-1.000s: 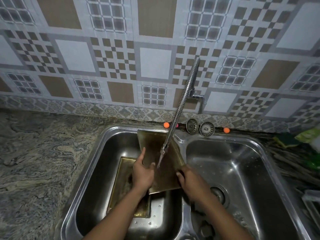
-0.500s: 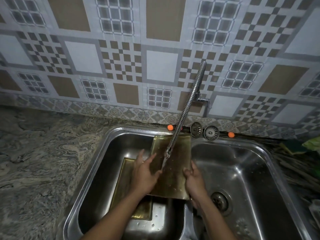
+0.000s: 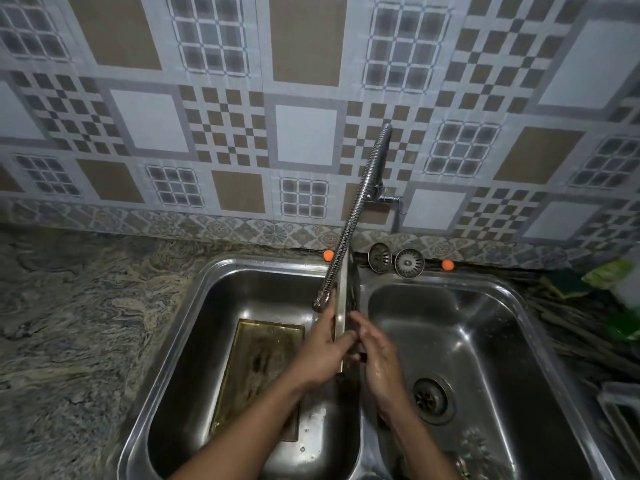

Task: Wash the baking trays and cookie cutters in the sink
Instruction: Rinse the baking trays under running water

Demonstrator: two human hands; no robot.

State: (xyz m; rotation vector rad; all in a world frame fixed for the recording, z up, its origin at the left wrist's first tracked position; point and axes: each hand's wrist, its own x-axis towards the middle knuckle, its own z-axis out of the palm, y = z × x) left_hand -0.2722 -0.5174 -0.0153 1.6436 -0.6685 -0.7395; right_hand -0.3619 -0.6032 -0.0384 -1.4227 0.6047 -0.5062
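Holding one edge-on tray (image 3: 341, 299), two hands (image 3: 323, 351) (image 3: 379, 355); a second tray (image 3: 259, 368) below.

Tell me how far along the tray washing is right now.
Nothing looks finished. In hand: the left hand and right hand hold a thin metal baking tray on edge over the divider of the steel double sink, beside the flexible chrome tap spout. Left: a stained, brownish rectangular tray lies flat in the left basin. No cookie cutters are visible.

Edge-on tray (image 3: 341, 306) face hidden between hands (image 3: 349, 351)
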